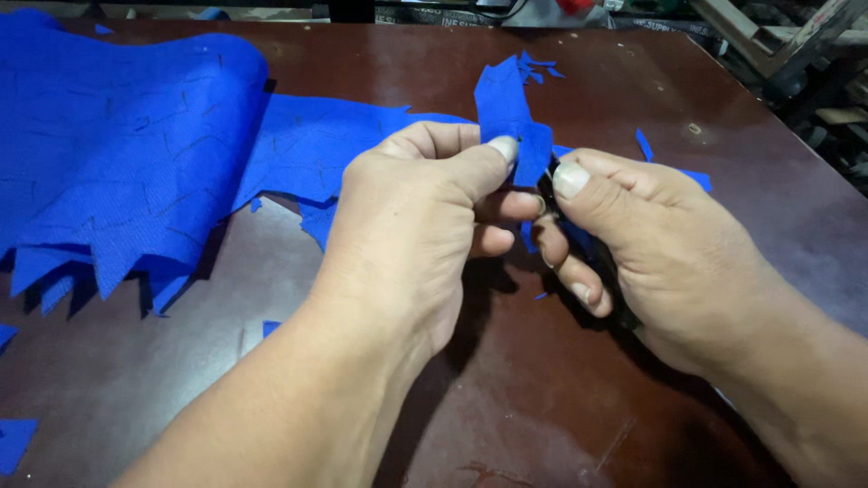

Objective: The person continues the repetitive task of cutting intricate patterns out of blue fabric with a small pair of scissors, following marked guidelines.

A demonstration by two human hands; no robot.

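Both my hands meet over the dark brown table (633, 81). My left hand (411, 235) pinches a small blue fabric piece (506, 113) between thumb and forefinger; the piece stands up from the grip, its upper edge ragged. My right hand (651, 244) is curled closed around a dark tool (597, 271), of which only slivers show between the fingers. It looks like small scissors or snips, but I cannot tell the kind for certain. The right thumb presses right next to the left thumb, just beside the lower edge of the piece.

To my left lies the large blue fabric sheet (117, 154), its near edge cut into jagged points that hang over the table. Small blue scraps (16, 441) lie scattered: at the near left corner, beyond the piece, and past my right hand.

Notes on doing this step well, as I judge it:
- Keep the left pinch low and firm so the piece stays taut and upright.
- Keep the left fingertips clear of the tool's working end, which is hidden here.
- Work close to the pinch; the free top flops otherwise.
- Rest wrists near the table for steadiness.
- Turn the piece, not the tool, to follow an edge.
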